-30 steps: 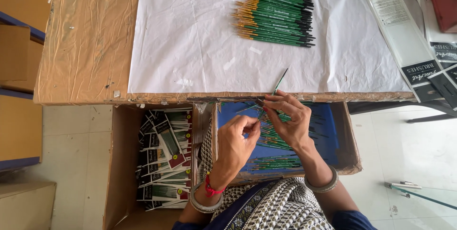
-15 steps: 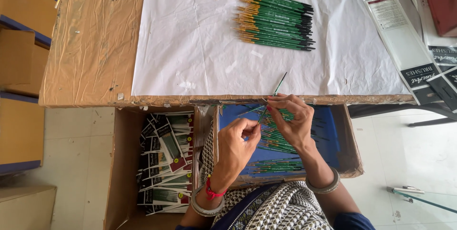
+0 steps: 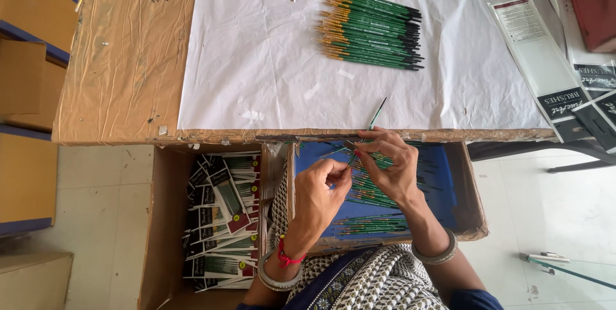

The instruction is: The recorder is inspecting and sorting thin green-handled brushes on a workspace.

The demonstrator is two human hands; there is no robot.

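- Right hand (image 3: 391, 169) pinches a thin green brush (image 3: 373, 119), its tip poking over the tabletop (image 3: 128, 79) edge.
- Left hand (image 3: 324, 191), fingers curled, touches the brush's lower end, above the blue-lined box (image 3: 449, 182).

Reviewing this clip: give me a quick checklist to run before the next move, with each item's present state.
1. Right hand holds a bundle of green brushes: ok.
2. One brush tip sticks out past the table edge, clear of the white sheet: ok.
3. Left hand pinches something at the bundle: cannot tell what.
4. Loose brushes remain in the blue-lined box: ok.
5. Sorted brush pile lies tidy on the sheet: ok.
6. Box of packed brush sets sits beside the left hand: ok.
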